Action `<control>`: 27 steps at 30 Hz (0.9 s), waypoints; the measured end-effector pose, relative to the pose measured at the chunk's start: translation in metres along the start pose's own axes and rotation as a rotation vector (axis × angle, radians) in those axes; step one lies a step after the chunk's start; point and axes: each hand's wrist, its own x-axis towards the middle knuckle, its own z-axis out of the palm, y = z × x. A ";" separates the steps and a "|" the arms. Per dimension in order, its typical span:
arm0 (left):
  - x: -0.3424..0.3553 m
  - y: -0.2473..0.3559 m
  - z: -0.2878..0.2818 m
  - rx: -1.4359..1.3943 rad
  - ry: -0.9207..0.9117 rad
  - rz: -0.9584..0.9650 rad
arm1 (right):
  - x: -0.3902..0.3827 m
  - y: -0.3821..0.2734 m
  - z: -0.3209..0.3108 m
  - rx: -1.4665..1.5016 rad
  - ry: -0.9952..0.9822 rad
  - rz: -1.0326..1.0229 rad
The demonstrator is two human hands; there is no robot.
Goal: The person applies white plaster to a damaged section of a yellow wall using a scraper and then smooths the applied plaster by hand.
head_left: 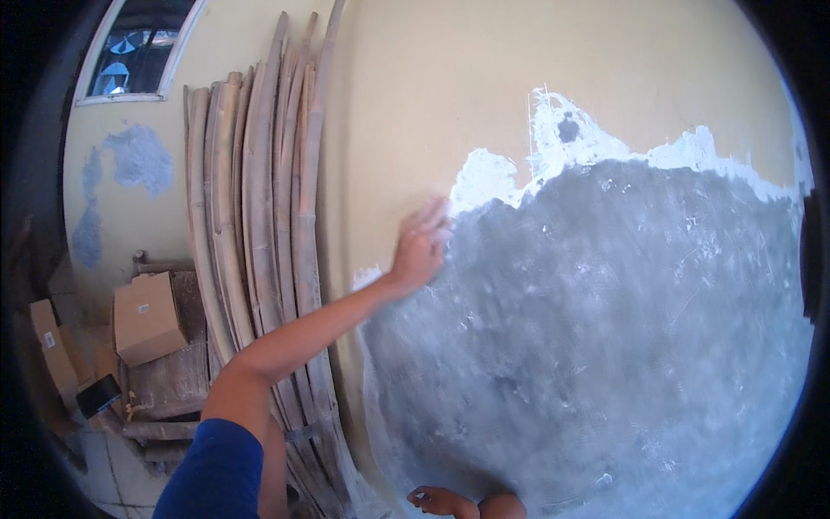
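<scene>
My left hand (422, 246) is raised against the wall, on the boundary between the cream paint and the grey patch (588, 329). Its fingers are bent and pressed together, slightly blurred, with whitish tips; whatever may lie under them is hidden. A ragged band of white filler (488, 177) begins right beside the fingertips and runs along the patch's upper edge. Low at the bottom of the view, my right hand (445, 501) hangs near the wall, fingers loosely curled and apart, with nothing visible in it.
Tall bamboo poles (259, 190) lean on the wall at the left, just behind my left forearm. A cardboard box (147, 318) rests on a wooden stand; a dark phone-like object (98, 396) lies near it. A small window (138, 48) is at upper left.
</scene>
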 end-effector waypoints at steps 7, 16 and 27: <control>-0.002 -0.016 -0.011 0.058 -0.014 0.150 | -0.010 0.002 0.005 0.159 0.012 -0.069; 0.002 0.024 0.000 -0.035 -0.048 0.094 | 0.011 0.015 0.009 0.062 0.015 -0.040; 0.002 -0.075 -0.030 0.328 -0.019 -0.069 | -0.001 0.006 0.004 0.082 0.002 0.004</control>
